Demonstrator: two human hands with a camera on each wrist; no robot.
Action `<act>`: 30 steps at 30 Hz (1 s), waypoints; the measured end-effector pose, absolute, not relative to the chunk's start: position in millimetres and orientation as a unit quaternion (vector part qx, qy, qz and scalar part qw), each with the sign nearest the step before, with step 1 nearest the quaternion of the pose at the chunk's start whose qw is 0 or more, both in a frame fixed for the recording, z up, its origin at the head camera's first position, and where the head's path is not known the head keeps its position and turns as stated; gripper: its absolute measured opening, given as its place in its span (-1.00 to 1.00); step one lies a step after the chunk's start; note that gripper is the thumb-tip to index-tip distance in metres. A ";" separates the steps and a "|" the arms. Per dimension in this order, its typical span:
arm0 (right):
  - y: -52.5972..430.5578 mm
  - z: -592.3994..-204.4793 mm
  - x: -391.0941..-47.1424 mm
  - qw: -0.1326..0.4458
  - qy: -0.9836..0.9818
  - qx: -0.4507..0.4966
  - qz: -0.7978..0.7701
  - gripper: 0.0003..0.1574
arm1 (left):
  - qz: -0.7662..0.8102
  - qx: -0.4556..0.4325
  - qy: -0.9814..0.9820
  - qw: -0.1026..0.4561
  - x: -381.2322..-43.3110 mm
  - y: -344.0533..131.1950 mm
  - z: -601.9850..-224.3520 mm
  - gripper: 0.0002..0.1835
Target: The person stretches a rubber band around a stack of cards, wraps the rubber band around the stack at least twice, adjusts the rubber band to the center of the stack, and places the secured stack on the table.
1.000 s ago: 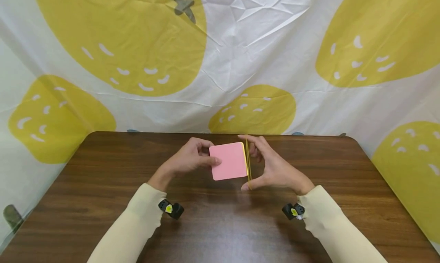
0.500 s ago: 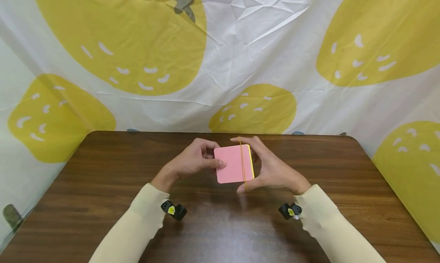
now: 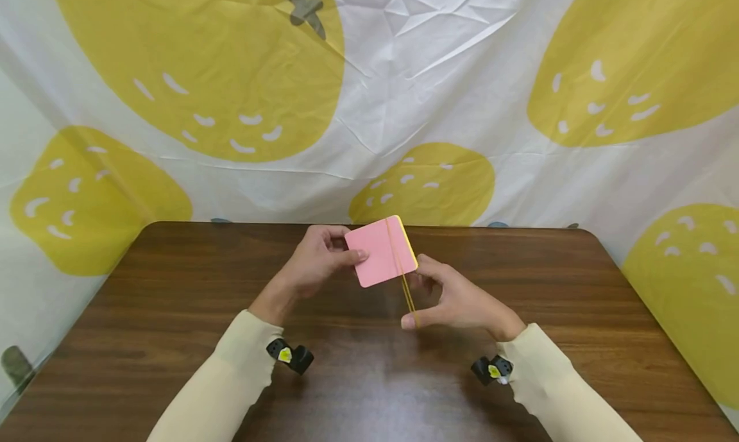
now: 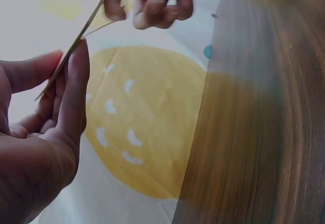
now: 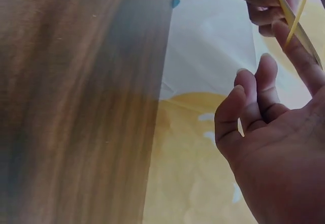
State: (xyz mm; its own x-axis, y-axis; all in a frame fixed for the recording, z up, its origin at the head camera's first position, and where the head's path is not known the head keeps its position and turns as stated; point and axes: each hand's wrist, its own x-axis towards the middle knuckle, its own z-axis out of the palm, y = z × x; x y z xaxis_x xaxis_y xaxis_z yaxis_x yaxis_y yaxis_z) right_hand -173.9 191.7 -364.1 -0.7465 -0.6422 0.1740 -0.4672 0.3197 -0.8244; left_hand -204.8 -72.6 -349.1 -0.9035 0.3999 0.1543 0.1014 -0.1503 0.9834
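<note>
My left hand (image 3: 312, 262) pinches a thin square pink card stack (image 3: 375, 256) with rounded corners and a yellow edge. Its thumb lies on the pink face, fingers behind. Seen edge-on in the left wrist view, the stack (image 4: 76, 41) tilts between thumb and fingers. A yellow rubber band (image 3: 408, 294) crosses the pink face near the right side and stretches below the lower edge to my right thumb. My right hand (image 3: 462, 294) has its thumb extended in the loop and its index finger by the stack's right corner. The right wrist view shows the band (image 5: 299, 14) close to that index finger.
A brown wooden table (image 3: 369, 378) lies under both hands, which are raised above it. Behind its far edge hangs a white cloth (image 3: 265, 192) with large yellow fruit prints. Small black cameras (image 3: 300, 358) sit at both wrists.
The band went from beside the stack to across its face. My right index finger has come down from above the stack to its right corner, and the stack has tilted, right side up.
</note>
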 end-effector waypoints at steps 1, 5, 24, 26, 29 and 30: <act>192.0 -365.6 -173.3 0.097 0.804 -0.351 -0.471 -0.41 | 0.737 0.188 0.642 0.099 -205.3 -73.1 -349.5 -0.80; 192.9 -370.8 -171.5 0.092 0.794 -0.394 -0.453 -0.46 | 0.751 0.154 0.636 0.094 -207.3 -74.0 -349.4 -0.77; 176.3 -371.6 -157.0 -0.002 0.783 -0.481 -0.393 0.22 | 0.802 0.020 0.591 0.082 -215.0 -80.6 -351.6 -0.67; 174.5 -371.6 -157.1 -0.029 0.791 -0.475 -0.384 0.32 | 0.808 0.018 0.584 0.075 -214.9 -80.1 -351.2 -0.67; 171.2 -372.2 -157.9 -0.069 0.796 -0.469 -0.376 0.42 | 0.811 0.015 0.582 0.066 -214.3 -79.2 -350.4 -0.66; 170.1 -372.5 -158.4 -0.079 0.796 -0.467 -0.376 0.44 | 0.811 0.014 0.582 0.063 -214.0 -78.7 -350.2 -0.65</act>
